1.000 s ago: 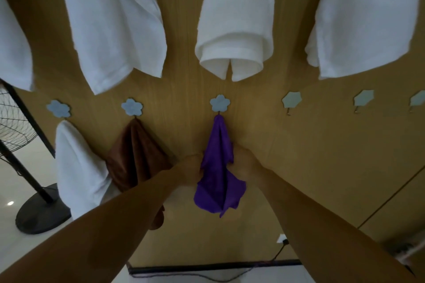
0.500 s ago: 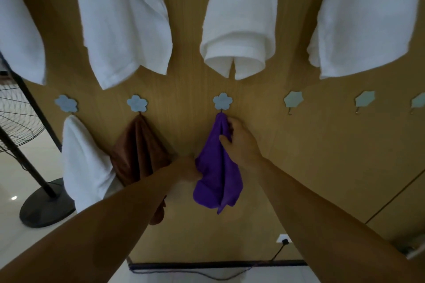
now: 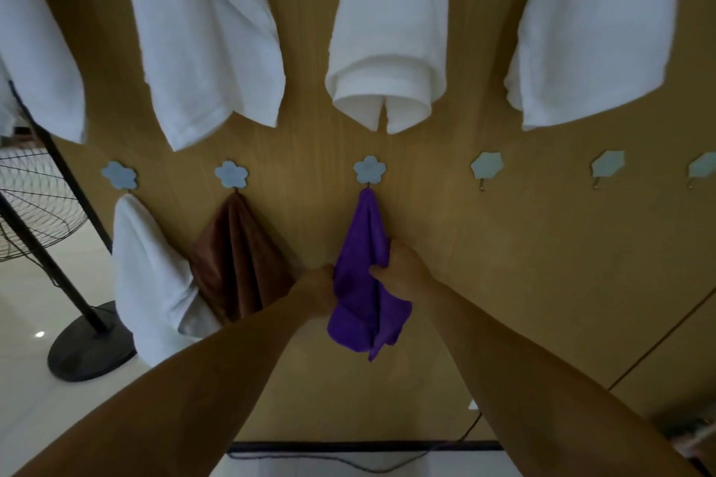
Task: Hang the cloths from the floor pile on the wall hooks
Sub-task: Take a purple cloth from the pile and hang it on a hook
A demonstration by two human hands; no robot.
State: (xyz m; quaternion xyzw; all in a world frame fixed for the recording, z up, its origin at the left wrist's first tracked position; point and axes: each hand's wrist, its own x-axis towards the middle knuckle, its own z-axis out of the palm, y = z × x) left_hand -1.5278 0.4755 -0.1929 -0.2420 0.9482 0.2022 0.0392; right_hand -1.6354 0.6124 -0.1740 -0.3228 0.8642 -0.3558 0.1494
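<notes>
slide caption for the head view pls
Left hand and right hand grip the purple cloth hanging on a flower hook beside a brown cloth

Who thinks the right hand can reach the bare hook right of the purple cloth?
Probably yes: only bare wall separates the right hand from that hook, though it grips the purple cloth.

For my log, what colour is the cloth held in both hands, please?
The cloth is purple; the head view shows it best.
</notes>
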